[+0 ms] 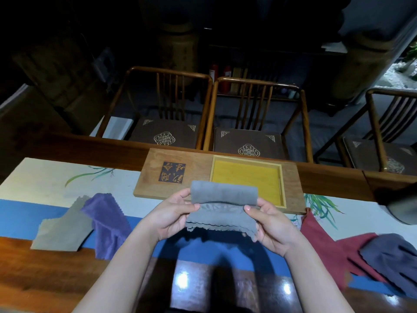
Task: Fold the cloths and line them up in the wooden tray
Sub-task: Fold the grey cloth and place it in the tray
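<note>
A grey cloth (223, 199) is held up above the table, folded over so a scalloped edge hangs below. My left hand (171, 213) pinches its left end, thumb on top. My right hand (268, 224) pinches its right end. Just behind the cloth lies the wooden tray (180, 163), with a dark stamped square on its left part and a yellow-lined recess (246, 177) on its right. The recess holds nothing that I can see.
A beige cloth (63, 229) and a purple cloth (108, 222) lie overlapping at the left. At the right lie a dark red cloth (325, 245) and a dark blue-grey cloth (392, 254). A painted mat (45, 177) covers the table. Wooden chairs (167, 109) stand beyond the far edge.
</note>
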